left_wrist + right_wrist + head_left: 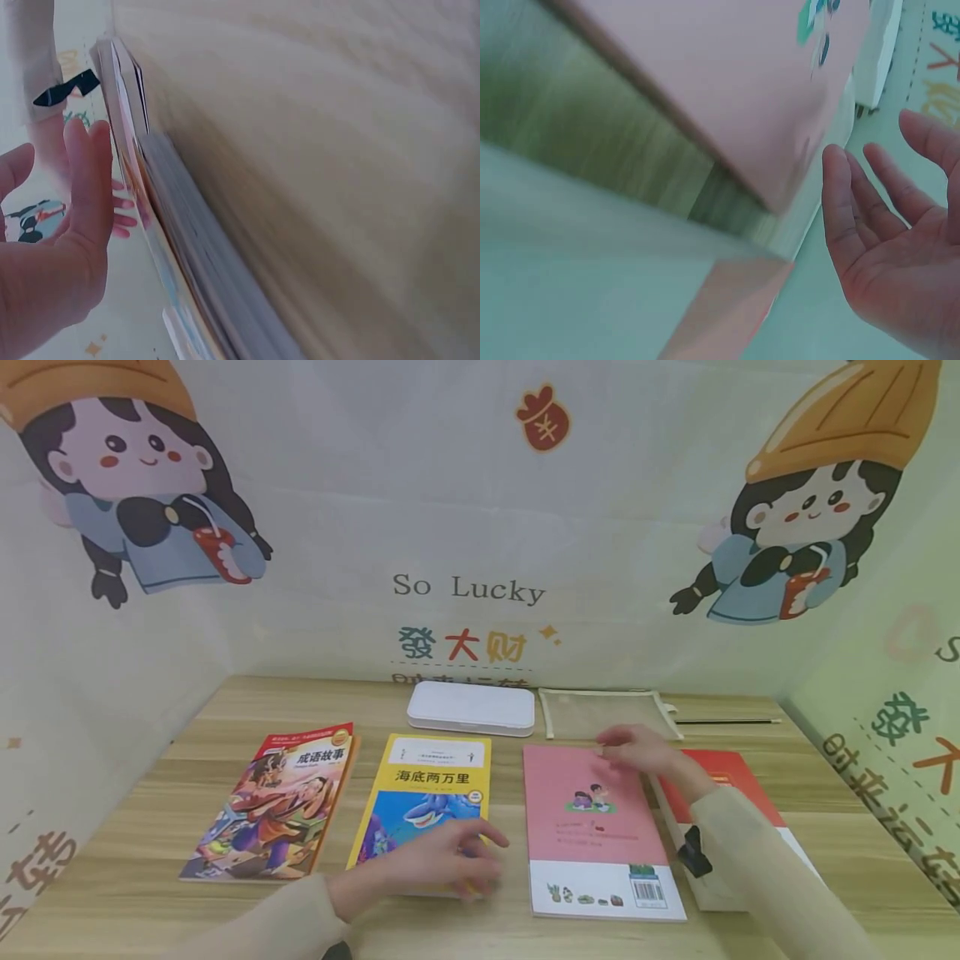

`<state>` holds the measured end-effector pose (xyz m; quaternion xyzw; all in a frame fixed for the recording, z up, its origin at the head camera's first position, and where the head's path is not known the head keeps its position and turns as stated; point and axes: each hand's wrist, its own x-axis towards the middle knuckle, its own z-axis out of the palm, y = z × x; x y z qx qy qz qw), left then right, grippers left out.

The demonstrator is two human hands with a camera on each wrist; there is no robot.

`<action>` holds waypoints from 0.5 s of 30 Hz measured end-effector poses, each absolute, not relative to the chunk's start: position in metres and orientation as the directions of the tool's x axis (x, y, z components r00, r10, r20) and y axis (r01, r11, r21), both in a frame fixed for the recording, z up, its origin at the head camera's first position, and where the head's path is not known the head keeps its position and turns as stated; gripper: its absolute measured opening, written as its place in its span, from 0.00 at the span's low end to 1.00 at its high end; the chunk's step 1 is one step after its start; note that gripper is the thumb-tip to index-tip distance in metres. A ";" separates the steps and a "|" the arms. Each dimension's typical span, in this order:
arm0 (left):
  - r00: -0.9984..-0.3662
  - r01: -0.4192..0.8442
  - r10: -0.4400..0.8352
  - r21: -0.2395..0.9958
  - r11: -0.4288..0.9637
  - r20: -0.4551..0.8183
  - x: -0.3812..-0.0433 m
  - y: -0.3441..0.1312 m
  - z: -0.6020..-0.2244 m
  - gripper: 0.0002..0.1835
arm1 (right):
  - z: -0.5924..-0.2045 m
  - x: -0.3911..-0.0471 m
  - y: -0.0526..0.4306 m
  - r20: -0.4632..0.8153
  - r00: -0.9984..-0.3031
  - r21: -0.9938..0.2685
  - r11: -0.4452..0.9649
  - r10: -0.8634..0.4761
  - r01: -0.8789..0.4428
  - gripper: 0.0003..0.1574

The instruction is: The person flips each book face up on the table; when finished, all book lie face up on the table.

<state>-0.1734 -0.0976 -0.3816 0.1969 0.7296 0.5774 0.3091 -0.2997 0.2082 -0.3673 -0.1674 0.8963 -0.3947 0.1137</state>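
Over the lower right part of a yellow and blue book [431, 777] hovers my left hand [453, 856], blurred, its fingers loosely bent with nothing in them. My right hand [637, 752] is above the top right corner of a pink book [562, 793], which lies with its barcode side up. In the right wrist view the fingers of that hand [900, 232] are spread and relaxed, holding nothing. Just right of the pink book lies a red and white book [716, 768], partly covered by my right sleeve. The left wrist view shows the book edges [202, 232] beside my left hand.
A colourful storybook [281, 802] lies at the left, slightly turned. Along the back of the wooden table [150, 843] are a white case [471, 707], a mesh pouch [592, 714] and a thin dark rod [727, 722]. Printed cloth [337, 527] hangs behind and at the sides.
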 end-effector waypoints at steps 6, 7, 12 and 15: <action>-0.733 -0.172 0.627 0.964 0.202 -0.262 -0.168 -0.085 -0.386 0.18 | -0.368 -0.305 0.222 -0.107 -0.909 -0.771 0.611 -0.403 -0.180 0.23; -0.730 -0.189 0.629 0.963 0.190 -0.267 -0.166 -0.083 -0.387 0.19 | -0.368 -0.305 0.224 -0.110 -0.908 -0.773 0.609 -0.404 -0.177 0.22; -0.696 -0.281 0.654 0.951 0.131 -0.296 -0.159 -0.077 -0.387 0.20 | -0.370 -0.307 0.231 -0.125 -0.910 -0.779 0.607 -0.395 -0.156 0.23; -0.689 -0.331 0.653 0.938 0.102 -0.315 -0.154 -0.072 -0.387 0.20 | -0.372 -0.307 0.233 -0.155 -0.917 -0.784 0.610 -0.367 -0.111 0.23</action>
